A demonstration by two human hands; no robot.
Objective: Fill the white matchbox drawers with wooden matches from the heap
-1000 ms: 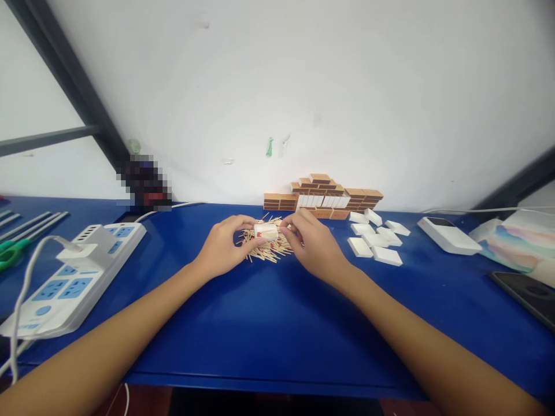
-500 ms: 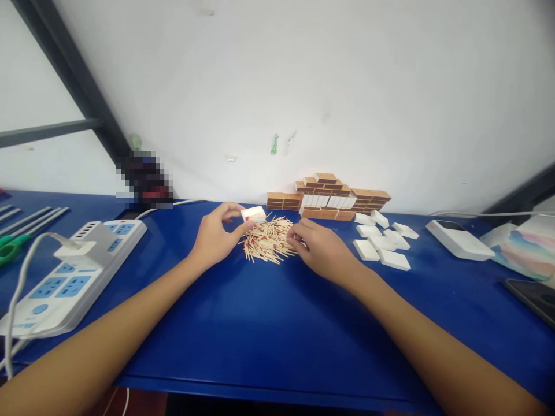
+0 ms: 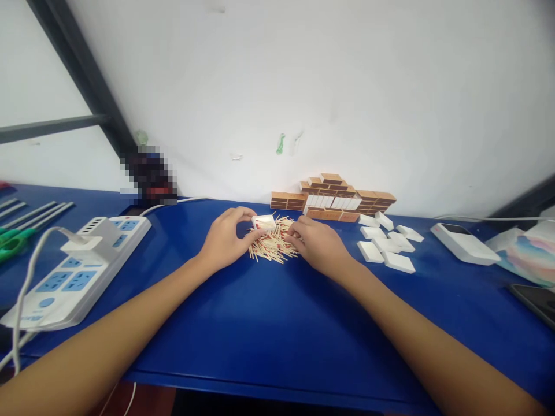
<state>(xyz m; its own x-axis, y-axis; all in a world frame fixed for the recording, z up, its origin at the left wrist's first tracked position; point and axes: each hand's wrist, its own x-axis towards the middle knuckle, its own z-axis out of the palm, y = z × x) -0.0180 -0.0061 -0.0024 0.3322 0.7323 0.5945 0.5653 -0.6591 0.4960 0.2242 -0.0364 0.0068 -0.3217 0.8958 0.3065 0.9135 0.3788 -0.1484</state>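
Note:
Between the thumb and fingers of my left hand (image 3: 228,236) is a small white matchbox tray (image 3: 265,222), with a few red-tipped matches showing in it. Below and beside the tray lies a loose pile of matches (image 3: 273,248) on the blue table. My right hand (image 3: 318,240) is at the right edge of this pile, its fingers pinched together at the matches. What sits between those fingertips is too small to make out.
Brown matchboxes (image 3: 375,199) stand stacked against the wall, with white trays among them. Several loose white trays (image 3: 385,244) lie right of my right hand. Farther right are a white device (image 3: 465,244) and a phone (image 3: 535,300). A power strip (image 3: 82,277) and green-handled scissors (image 3: 15,245) lie left.
The camera view has shifted slightly. My left hand has brought the tray a little nearer the pile and my right hand. My right fingers stay pinched at the pile's right edge.

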